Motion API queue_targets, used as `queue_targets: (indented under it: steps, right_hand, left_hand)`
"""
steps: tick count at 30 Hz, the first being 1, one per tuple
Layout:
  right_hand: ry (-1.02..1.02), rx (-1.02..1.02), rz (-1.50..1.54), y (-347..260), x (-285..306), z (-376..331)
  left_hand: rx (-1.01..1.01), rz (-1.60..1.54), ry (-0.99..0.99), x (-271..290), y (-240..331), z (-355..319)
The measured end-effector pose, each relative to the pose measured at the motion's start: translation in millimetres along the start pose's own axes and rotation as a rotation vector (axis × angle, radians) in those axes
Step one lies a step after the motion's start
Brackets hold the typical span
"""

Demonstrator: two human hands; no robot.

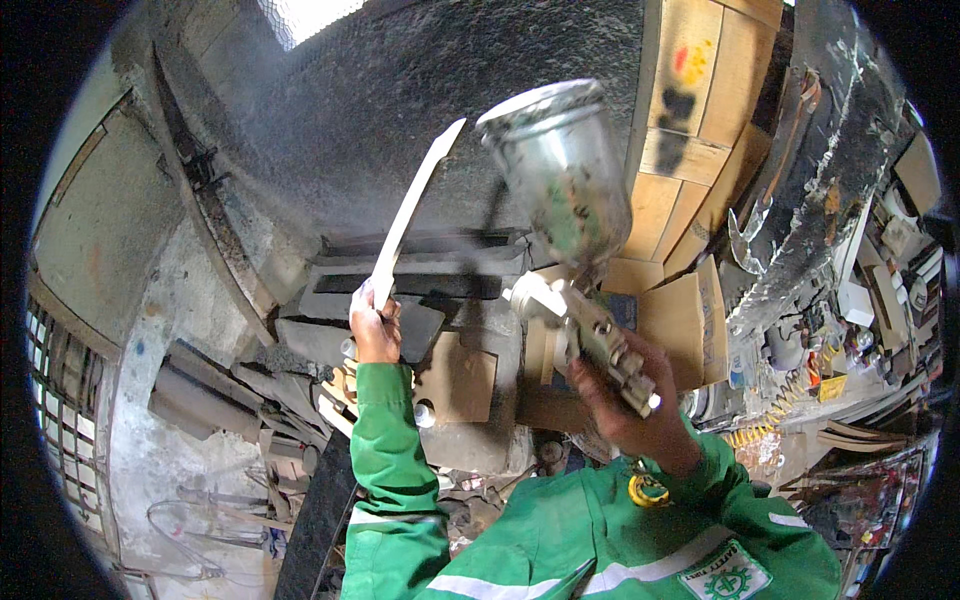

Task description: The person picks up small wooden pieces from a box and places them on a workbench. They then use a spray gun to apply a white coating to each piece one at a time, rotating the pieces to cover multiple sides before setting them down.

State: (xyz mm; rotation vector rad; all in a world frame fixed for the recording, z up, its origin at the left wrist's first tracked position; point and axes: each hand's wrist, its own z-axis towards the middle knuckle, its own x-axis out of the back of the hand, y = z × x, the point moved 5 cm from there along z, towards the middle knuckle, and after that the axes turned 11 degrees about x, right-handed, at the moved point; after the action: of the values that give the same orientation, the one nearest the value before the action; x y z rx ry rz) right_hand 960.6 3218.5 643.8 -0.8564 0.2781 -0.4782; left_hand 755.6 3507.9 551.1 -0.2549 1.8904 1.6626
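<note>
My left hand (376,325) is closed round the lower end of a long, thin, slightly curved white strip (415,205), which points up and away. In my right hand (628,400) is a metal spray gun (595,335), gripped by its body. A paint-smeared cup (565,170) with a pale lid sits on top of the gun. The gun's nozzle end faces left, toward the strip but apart from it. A faint haze hangs around the strip and the dark wall behind. Part of the gun's handle is hidden by my fingers.
Ahead is a dark, rough wall (400,60). Cardboard boxes (685,320) and wooden panels (690,130) stand at the right, beside a cluttered bench with a coiled yellow hose (790,405). Beneath my hands lies a cardboard piece (458,375); a barred window (60,420) is far left.
</note>
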Motion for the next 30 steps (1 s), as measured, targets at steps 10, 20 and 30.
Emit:
queue_targets:
  steps: [10, 20, 30]
  right_hand:
    - [0.053, -0.046, 0.042, 25.9, 37.5, 31.0]
    - [-0.04, -0.147, 0.415, 33.6, 23.8, -6.7]
    - [-0.166, -0.04, 0.119, 17.6, -42.4, -7.0]
  left_hand:
    - [0.202, -0.264, -0.045, 19.8, -10.9, -32.5]
    - [-0.587, 1.314, 0.575, 81.7, 52.1, -65.8]
    - [-0.949, 1.498, 0.567, 72.8, 61.4, -68.9]
